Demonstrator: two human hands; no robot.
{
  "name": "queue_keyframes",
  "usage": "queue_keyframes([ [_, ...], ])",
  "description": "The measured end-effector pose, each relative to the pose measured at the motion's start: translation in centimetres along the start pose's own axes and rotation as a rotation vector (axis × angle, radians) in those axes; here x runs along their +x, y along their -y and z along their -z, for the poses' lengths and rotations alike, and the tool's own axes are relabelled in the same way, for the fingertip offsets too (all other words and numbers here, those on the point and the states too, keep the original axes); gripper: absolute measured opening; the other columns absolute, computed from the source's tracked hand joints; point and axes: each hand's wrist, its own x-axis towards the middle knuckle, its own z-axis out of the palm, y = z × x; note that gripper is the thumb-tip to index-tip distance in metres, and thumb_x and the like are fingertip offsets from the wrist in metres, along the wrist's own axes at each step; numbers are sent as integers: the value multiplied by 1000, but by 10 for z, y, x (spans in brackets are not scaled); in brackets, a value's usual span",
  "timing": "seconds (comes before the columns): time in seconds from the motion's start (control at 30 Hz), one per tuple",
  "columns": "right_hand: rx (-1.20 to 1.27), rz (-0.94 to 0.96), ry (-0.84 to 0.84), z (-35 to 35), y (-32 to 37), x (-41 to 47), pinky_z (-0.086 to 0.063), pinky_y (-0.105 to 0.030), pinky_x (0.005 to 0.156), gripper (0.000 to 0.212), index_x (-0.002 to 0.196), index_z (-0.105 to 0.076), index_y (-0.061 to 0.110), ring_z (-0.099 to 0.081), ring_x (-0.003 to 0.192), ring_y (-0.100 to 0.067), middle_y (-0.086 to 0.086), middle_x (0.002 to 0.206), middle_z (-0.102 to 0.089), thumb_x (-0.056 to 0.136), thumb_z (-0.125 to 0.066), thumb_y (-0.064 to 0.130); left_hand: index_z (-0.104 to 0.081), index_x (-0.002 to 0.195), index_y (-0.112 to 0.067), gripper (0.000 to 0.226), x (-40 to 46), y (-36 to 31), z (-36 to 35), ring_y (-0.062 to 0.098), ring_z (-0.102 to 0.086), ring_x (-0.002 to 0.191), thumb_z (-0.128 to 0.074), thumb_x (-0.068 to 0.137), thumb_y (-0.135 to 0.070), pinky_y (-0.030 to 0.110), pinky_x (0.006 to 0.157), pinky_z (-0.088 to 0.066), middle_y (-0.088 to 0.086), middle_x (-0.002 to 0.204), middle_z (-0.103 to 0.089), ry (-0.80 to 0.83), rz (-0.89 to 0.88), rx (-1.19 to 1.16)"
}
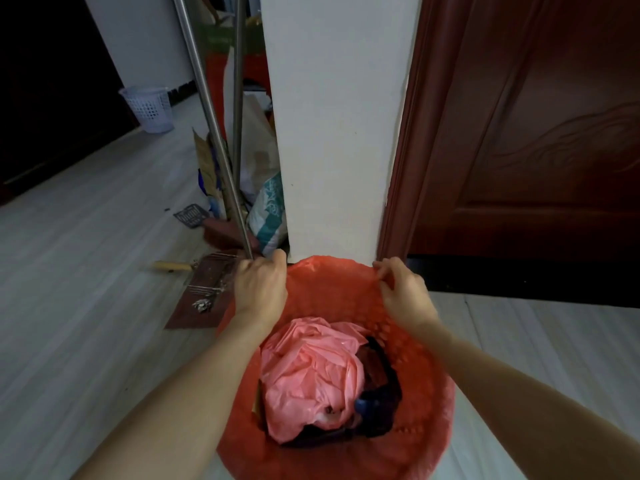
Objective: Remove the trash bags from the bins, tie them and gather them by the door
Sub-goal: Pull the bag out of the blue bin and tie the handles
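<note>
A bin lined with a red trash bag (332,289) stands on the floor right below me, against the foot of a white wall. The bin's lattice shows through the thin plastic. Inside lie a crumpled pink plastic bag (311,379) and some dark rubbish (381,386). My left hand (259,285) pinches the bag's edge at the far left of the rim. My right hand (401,289) pinches the edge at the far right of the rim. Both forearms reach over the bin.
A dark red door (526,133) is at the right, behind a black threshold. Left of the white wall (339,133) lean metal poles (214,133), sacks and a brush. A white lattice bin (149,109) stands far left on the pale floor.
</note>
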Motion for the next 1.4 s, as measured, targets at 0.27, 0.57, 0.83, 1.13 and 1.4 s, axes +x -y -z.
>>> queue_keyframes([
  [0.27, -458, 169, 150, -2, 2, -15, -37, -43, 94, 59, 136, -41, 12, -39, 112, -36, -18, 117, -48, 78, -46, 6, -65, 74, -7, 32, -10, 0, -3, 32, -63, 56, -76, 48, 9, 33, 44, -51, 10, 61, -61, -35, -96, -90],
  [0.57, -450, 349, 229, 6, -9, -14, -44, -51, 96, 38, 106, -59, 0, -43, 119, -39, -20, 129, -51, 70, -46, 1, -58, 73, -14, 32, -26, 12, -9, 26, -63, 74, -83, 54, -21, 36, 61, -53, 4, 75, -63, 0, -287, -51],
  [0.83, -685, 241, 305, 38, -18, -15, -38, -40, 96, 52, 134, -41, 15, -49, 116, -34, -13, 120, -54, 83, -53, 19, -60, 78, -13, 31, -50, 36, -4, 29, -62, 45, -82, 57, -11, 28, 35, -43, 7, 70, -58, 78, -216, 103],
  [1.13, -198, -217, 72, 59, -42, -93, -37, -35, 99, 33, 111, -58, 7, -47, 116, -32, -17, 118, -50, 82, -64, 24, -47, 117, -19, 48, -94, 34, 23, 29, -48, 120, -56, 80, -47, 46, 104, -30, 10, 117, -63, 347, 231, -62],
  [1.4, 91, -414, -98, 38, -36, -157, -35, -28, 76, 29, 115, -51, 7, -58, 102, -34, -20, 109, -63, 90, -53, 22, -43, 129, -13, 61, -179, 17, 31, 31, -46, 119, -66, 73, -5, 31, 99, -36, 17, 126, -44, 193, 609, -817],
])
